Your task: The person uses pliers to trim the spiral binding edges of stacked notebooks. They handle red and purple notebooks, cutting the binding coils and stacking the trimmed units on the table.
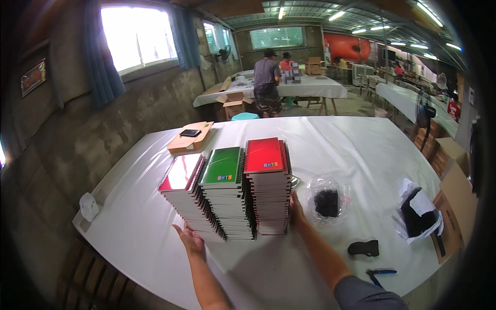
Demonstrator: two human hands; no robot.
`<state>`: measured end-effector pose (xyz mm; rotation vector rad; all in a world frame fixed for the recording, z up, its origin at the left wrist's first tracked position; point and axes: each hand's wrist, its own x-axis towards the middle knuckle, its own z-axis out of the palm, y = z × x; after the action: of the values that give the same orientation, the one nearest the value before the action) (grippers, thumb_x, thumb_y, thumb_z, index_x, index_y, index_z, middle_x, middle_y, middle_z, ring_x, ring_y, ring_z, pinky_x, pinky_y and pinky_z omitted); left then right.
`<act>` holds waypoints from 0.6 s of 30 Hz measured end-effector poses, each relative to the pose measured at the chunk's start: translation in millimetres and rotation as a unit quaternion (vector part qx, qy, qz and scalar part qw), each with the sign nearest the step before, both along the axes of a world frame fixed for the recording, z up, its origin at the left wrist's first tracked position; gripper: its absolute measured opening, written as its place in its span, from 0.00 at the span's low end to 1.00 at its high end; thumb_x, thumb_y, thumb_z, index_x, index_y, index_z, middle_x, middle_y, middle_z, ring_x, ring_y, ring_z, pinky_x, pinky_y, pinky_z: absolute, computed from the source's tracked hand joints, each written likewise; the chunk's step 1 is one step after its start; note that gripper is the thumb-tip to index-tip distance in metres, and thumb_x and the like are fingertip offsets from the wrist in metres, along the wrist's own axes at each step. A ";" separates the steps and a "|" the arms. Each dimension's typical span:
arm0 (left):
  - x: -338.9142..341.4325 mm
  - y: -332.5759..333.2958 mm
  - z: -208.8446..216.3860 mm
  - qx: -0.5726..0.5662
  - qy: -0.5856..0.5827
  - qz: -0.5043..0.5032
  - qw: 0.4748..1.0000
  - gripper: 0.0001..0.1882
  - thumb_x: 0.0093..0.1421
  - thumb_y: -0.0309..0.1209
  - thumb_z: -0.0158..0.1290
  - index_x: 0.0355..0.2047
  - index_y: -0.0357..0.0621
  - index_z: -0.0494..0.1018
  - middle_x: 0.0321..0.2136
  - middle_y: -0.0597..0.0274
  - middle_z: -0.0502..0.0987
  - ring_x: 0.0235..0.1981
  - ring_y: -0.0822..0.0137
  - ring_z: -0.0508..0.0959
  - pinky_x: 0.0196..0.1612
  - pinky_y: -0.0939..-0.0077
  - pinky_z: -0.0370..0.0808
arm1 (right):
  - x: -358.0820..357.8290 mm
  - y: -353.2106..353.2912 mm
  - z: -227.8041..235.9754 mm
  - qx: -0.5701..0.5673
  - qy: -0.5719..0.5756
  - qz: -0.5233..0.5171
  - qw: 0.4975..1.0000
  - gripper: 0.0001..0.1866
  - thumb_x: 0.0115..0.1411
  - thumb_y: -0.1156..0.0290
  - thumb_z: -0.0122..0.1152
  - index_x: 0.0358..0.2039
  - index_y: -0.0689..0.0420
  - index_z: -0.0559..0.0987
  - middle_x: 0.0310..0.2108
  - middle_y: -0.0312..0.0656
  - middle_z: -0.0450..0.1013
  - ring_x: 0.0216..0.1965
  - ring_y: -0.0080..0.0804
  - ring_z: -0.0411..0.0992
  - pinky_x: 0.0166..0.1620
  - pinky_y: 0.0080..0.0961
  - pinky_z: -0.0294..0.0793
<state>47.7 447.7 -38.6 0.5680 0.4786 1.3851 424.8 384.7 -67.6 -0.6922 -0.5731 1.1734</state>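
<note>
Three tall stacks of spiral notebooks stand side by side on the white-covered table. The left stack has a glossy top cover washed out by glare and leans slightly. A green notebook tops the middle stack, and a red notebook tops the right, tallest one. My left hand is at the foot of the left stack, thumb spread away and fingers touching its lower side. Against the right side of the right stack lies my right hand, stretched out flat, its fingers partly hidden by the notebooks.
A phone lies on a flat cardboard box. To the right are a clear plastic-wrapped roll, a dark object in white wrapping, a black tool, blue-handled pliers and a carton. People work at a table behind.
</note>
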 end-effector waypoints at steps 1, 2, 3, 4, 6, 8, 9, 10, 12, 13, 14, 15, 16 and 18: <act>-13.3 2.4 -3.5 0.038 -0.041 -0.035 0.998 0.46 0.57 0.67 0.33 0.62 0.39 0.49 0.61 0.51 0.56 0.61 0.58 0.56 0.63 0.62 0.50 | -24.3 -4.2 30.5 0.016 0.030 0.079 0.996 0.43 0.61 0.37 0.34 0.63 0.60 0.51 0.61 0.44 0.56 0.60 0.37 0.56 0.60 0.31 0.56; 1.2 1.8 4.9 0.053 -0.005 -0.010 0.999 0.45 0.58 0.66 0.32 0.62 0.39 0.50 0.60 0.52 0.57 0.60 0.58 0.58 0.62 0.62 0.52 | -13.7 -3.3 37.3 0.006 -0.045 0.055 0.997 0.43 0.60 0.36 0.33 0.63 0.60 0.52 0.60 0.44 0.57 0.59 0.37 0.57 0.59 0.31 0.57; 18.7 -8.6 16.3 0.065 0.035 0.016 0.997 0.44 0.59 0.65 0.32 0.61 0.39 0.50 0.59 0.53 0.58 0.59 0.59 0.59 0.61 0.62 0.55 | -5.6 -4.0 36.3 -0.011 -0.116 0.033 0.993 0.43 0.60 0.36 0.33 0.63 0.60 0.52 0.59 0.44 0.58 0.58 0.36 0.58 0.59 0.31 0.57; 27.5 -15.6 23.4 0.080 0.077 0.051 0.993 0.43 0.59 0.64 0.31 0.61 0.39 0.50 0.59 0.53 0.59 0.58 0.59 0.61 0.60 0.62 0.57 | -3.3 -0.5 38.1 -0.027 -0.184 0.020 0.982 0.44 0.60 0.35 0.32 0.62 0.60 0.53 0.59 0.44 0.59 0.58 0.36 0.59 0.59 0.31 0.58; 37.5 -15.0 17.3 0.118 0.046 0.108 0.986 0.41 0.61 0.62 0.29 0.61 0.40 0.51 0.58 0.55 0.59 0.57 0.59 0.61 0.59 0.63 0.58 | -4.7 3.6 38.9 -0.025 -0.183 0.026 0.982 0.43 0.60 0.35 0.32 0.62 0.60 0.53 0.59 0.44 0.60 0.58 0.36 0.59 0.59 0.31 0.58; 40.2 -13.7 14.3 0.130 0.027 0.144 0.981 0.39 0.63 0.60 0.28 0.61 0.41 0.52 0.58 0.56 0.60 0.57 0.60 0.62 0.59 0.63 0.59 | -10.4 9.4 39.3 -0.015 -0.151 0.037 0.988 0.43 0.60 0.35 0.31 0.62 0.60 0.54 0.58 0.44 0.60 0.57 0.35 0.60 0.59 0.31 0.58; 45.8 -17.0 17.4 0.120 0.020 0.145 0.982 0.38 0.63 0.59 0.27 0.61 0.41 0.52 0.58 0.57 0.60 0.57 0.60 0.62 0.59 0.64 0.59 | -10.4 6.7 38.2 -0.012 -0.128 0.037 0.991 0.43 0.60 0.35 0.31 0.62 0.60 0.54 0.58 0.44 0.60 0.57 0.35 0.60 0.59 0.31 0.58; 48.2 -20.2 19.4 0.109 0.015 0.150 0.982 0.37 0.64 0.59 0.27 0.61 0.42 0.52 0.57 0.58 0.61 0.56 0.61 0.62 0.59 0.64 0.59 | -12.9 5.5 36.5 -0.011 -0.112 0.038 0.993 0.43 0.60 0.35 0.31 0.62 0.60 0.55 0.58 0.44 0.60 0.57 0.35 0.60 0.59 0.31 0.58; 51.5 -21.2 22.3 0.107 0.002 0.134 0.985 0.36 0.64 0.58 0.26 0.61 0.43 0.52 0.57 0.59 0.61 0.56 0.61 0.63 0.58 0.64 0.60 | -16.5 7.4 34.1 -0.011 -0.080 0.039 0.996 0.42 0.60 0.35 0.31 0.61 0.60 0.55 0.58 0.44 0.60 0.57 0.34 0.60 0.59 0.31 0.58; 50.9 -19.9 24.9 0.111 -0.003 0.128 0.986 0.36 0.64 0.58 0.26 0.61 0.43 0.53 0.57 0.59 0.61 0.55 0.61 0.64 0.58 0.65 0.61 | -19.3 9.6 34.1 -0.006 -0.061 0.043 0.997 0.42 0.60 0.35 0.31 0.61 0.60 0.55 0.58 0.44 0.61 0.57 0.34 0.60 0.58 0.31 0.58; 50.0 -19.3 23.9 0.119 -0.007 0.119 0.986 0.35 0.64 0.57 0.26 0.61 0.44 0.52 0.58 0.59 0.61 0.56 0.61 0.63 0.59 0.64 0.60 | -20.7 9.8 33.7 -0.004 -0.047 0.044 0.998 0.42 0.60 0.35 0.31 0.61 0.60 0.56 0.58 0.44 0.61 0.57 0.34 0.60 0.58 0.31 0.59; 49.1 -19.8 21.8 0.127 -0.012 0.108 0.986 0.34 0.65 0.56 0.27 0.62 0.46 0.51 0.58 0.60 0.60 0.57 0.61 0.62 0.59 0.63 0.59 | -22.5 8.8 32.5 -0.003 -0.035 0.043 0.998 0.42 0.60 0.35 0.31 0.61 0.60 0.56 0.58 0.44 0.61 0.57 0.34 0.60 0.58 0.31 0.59; 50.0 -18.8 23.6 0.137 -0.017 0.098 0.986 0.32 0.65 0.55 0.27 0.62 0.47 0.51 0.58 0.60 0.60 0.58 0.60 0.61 0.60 0.63 0.58 | -23.8 9.3 32.8 0.000 -0.025 0.043 0.999 0.42 0.60 0.36 0.31 0.61 0.60 0.56 0.58 0.44 0.61 0.57 0.34 0.60 0.58 0.31 0.59; 52.5 -20.2 27.6 0.176 -0.010 0.085 0.981 0.32 0.65 0.54 0.27 0.62 0.47 0.50 0.58 0.60 0.60 0.57 0.60 0.62 0.60 0.63 0.59 | -25.0 8.2 33.4 0.006 -0.008 0.042 0.999 0.42 0.61 0.36 0.30 0.60 0.60 0.57 0.57 0.44 0.61 0.57 0.33 0.61 0.58 0.30 0.59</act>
<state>100.2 427.5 -11.0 0.8130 0.2699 1.6523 399.9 392.9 -34.2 -0.6731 -0.6263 1.2419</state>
